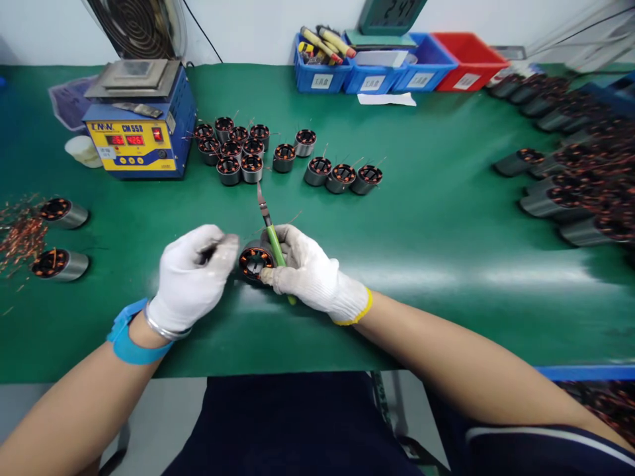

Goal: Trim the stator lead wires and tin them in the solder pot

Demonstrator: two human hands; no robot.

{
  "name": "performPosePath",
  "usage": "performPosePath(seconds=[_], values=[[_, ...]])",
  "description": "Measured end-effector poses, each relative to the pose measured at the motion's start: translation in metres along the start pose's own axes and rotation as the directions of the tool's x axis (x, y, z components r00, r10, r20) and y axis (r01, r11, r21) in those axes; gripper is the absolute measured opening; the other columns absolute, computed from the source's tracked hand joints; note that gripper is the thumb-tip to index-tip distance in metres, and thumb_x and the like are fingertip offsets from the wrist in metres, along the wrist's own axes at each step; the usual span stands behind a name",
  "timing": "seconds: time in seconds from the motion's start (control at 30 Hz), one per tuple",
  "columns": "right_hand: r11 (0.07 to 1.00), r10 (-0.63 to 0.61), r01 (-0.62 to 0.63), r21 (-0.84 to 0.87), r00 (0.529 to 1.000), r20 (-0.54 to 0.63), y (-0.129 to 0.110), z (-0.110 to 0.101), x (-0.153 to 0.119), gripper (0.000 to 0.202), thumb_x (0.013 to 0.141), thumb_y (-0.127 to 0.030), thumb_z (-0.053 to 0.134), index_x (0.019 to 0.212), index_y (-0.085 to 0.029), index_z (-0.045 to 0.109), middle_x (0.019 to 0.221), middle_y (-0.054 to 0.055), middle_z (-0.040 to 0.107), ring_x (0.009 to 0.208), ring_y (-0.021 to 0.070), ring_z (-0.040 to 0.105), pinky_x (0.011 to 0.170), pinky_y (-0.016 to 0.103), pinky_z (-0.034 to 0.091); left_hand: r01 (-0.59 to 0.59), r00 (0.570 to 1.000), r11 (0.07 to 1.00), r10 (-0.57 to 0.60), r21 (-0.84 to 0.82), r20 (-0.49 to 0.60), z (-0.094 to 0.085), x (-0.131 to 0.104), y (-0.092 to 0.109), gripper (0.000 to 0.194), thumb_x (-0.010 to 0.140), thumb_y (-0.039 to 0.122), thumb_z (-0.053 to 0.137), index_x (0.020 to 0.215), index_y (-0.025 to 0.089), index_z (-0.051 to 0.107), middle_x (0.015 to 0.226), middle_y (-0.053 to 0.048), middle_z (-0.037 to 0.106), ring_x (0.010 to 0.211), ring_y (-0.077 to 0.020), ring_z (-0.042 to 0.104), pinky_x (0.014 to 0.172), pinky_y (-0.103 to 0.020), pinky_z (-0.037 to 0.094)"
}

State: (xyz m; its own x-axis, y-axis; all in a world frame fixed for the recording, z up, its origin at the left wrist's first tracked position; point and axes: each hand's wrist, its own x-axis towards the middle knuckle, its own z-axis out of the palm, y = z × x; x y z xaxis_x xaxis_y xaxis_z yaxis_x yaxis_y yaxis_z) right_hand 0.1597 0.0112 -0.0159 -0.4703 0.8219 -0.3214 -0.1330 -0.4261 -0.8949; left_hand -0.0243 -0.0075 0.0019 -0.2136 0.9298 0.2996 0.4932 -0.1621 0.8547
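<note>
Near the front middle of the green table, a dark ring-shaped motor core (256, 262) with orange copper windings stands with its open face toward the camera. My right hand (305, 268), in a white glove with a yellow cuff, is closed around its right side and also holds a green-handled tool (276, 244), whose metal tip points away. My left hand (196, 274), also gloved, is just left of the core with fingers curled and pressed together; what they hold, if anything, is too small to tell. Thin wires rise behind the core.
Several wound cores (231, 149) stand farther back. Two cores (62, 264) and copper wire scraps (22, 231) lie at the left. A blue-yellow device (139, 149) is at back left. Blue bins (372, 79) and a red bin (464, 63) line the back; more cores (585, 231) crowd the right.
</note>
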Motion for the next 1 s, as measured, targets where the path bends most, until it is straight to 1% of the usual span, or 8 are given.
performPosePath(seconds=[0.13, 0.3, 0.4, 0.47, 0.57, 0.67, 0.9, 1.0], values=[[0.999, 0.008, -0.007, 0.038, 1.0, -0.029, -0.002, 0.0, 0.001, 0.058, 0.056, -0.025, 0.076, 0.104, -0.022, 0.044, 0.085, -0.003, 0.059, 0.058, 0.0093, 0.055, 0.05, 0.026, 0.046, 0.053, 0.967, 0.973, -0.106, -0.225, -0.231, -0.007, 0.005, 0.004, 0.026, 0.086, 0.039, 0.055, 0.067, 0.025, 0.047, 0.057, 0.007, 0.048, 0.045, -0.0092, 0.046, 0.043, -0.026, 0.036], [0.999, 0.008, -0.004, 0.047, 0.997, -0.079, -0.004, -0.001, 0.001, 0.053, 0.057, -0.023, 0.075, 0.1, -0.022, 0.045, 0.076, -0.005, 0.058, 0.058, 0.0094, 0.054, 0.053, 0.026, 0.048, 0.161, 0.926, 0.985, -0.175, 0.069, 0.334, -0.002, 0.008, 0.012, 0.023, 0.078, 0.034, 0.063, 0.061, 0.021, 0.056, 0.054, 0.004, 0.052, 0.049, -0.0101, 0.047, 0.045, -0.026, 0.038], [0.988, 0.051, -0.039, 0.15, 0.996, -0.075, -0.001, -0.001, 0.003, 0.054, 0.056, -0.02, 0.076, 0.098, -0.023, 0.043, 0.078, -0.005, 0.059, 0.059, 0.0096, 0.056, 0.057, 0.028, 0.052, 0.17, 0.984, 0.97, -0.178, -0.173, -0.029, -0.002, 0.009, 0.011, 0.025, 0.085, 0.034, 0.057, 0.065, 0.023, 0.049, 0.054, 0.006, 0.049, 0.047, -0.009, 0.047, 0.046, -0.026, 0.04], [0.968, 0.076, -0.055, 0.243, 0.994, -0.077, 0.002, 0.001, 0.004, 0.057, 0.056, -0.019, 0.078, 0.099, -0.023, 0.042, 0.081, -0.005, 0.059, 0.059, 0.0089, 0.056, 0.061, 0.03, 0.055, 0.102, 0.945, 0.94, -0.194, -0.326, -0.263, -0.003, 0.011, 0.006, 0.024, 0.087, 0.038, 0.056, 0.069, 0.024, 0.047, 0.058, 0.007, 0.05, 0.047, -0.0085, 0.049, 0.045, -0.025, 0.041], [0.947, 0.064, -0.036, 0.32, 0.995, -0.077, 0.007, 0.004, 0.004, 0.06, 0.055, -0.021, 0.083, 0.1, -0.024, 0.042, 0.084, -0.004, 0.059, 0.062, 0.0095, 0.057, 0.063, 0.031, 0.056, 0.232, 0.97, 0.934, -0.241, -0.27, 0.0, 0.004, 0.008, 0.002, 0.023, 0.074, 0.039, 0.071, 0.086, 0.022, 0.06, 0.078, 0.001, 0.068, 0.055, -0.0122, 0.059, 0.045, -0.026, 0.047], [0.945, 0.096, -0.076, 0.318, 0.994, -0.047, 0.007, 0.005, 0.001, 0.063, 0.053, -0.021, 0.085, 0.1, -0.024, 0.043, 0.085, -0.004, 0.058, 0.066, 0.0114, 0.06, 0.062, 0.03, 0.057, 0.367, 0.896, 0.926, -0.326, -0.089, 0.3, 0.013, 0.005, 0.006, 0.031, 0.067, 0.037, 0.075, 0.091, 0.019, 0.069, 0.089, -0.005, 0.075, 0.07, -0.0189, 0.068, 0.06, -0.03, 0.056], [0.959, 0.228, -0.239, 0.151, 0.97, 0.083, -0.01, -0.012, -0.016, 0.052, 0.059, -0.018, 0.071, 0.105, -0.021, 0.047, 0.086, -0.002, 0.059, 0.07, 0.0123, 0.063, 0.069, 0.032, 0.055, 0.317, 0.744, 0.925, -0.38, 0.211, 0.55, -0.006, 0.022, -0.003, 0.019, 0.074, 0.037, 0.066, 0.075, 0.019, 0.073, 0.064, -0.002, 0.07, 0.059, -0.0186, 0.063, 0.055, -0.028, 0.048], [0.98, 0.188, -0.192, 0.061, 0.98, 0.067, -0.014, -0.016, -0.021, 0.046, 0.063, -0.021, 0.069, 0.103, -0.021, 0.048, 0.088, -0.002, 0.058, 0.072, 0.0121, 0.061, 0.07, 0.032, 0.053, 0.323, 0.767, 0.934, -0.353, 0.152, 0.536, -0.007, 0.023, -0.003, 0.032, 0.071, 0.042, 0.068, 0.092, 0.018, 0.073, 0.084, -0.005, 0.076, 0.075, -0.0224, 0.069, 0.067, -0.032, 0.054]])
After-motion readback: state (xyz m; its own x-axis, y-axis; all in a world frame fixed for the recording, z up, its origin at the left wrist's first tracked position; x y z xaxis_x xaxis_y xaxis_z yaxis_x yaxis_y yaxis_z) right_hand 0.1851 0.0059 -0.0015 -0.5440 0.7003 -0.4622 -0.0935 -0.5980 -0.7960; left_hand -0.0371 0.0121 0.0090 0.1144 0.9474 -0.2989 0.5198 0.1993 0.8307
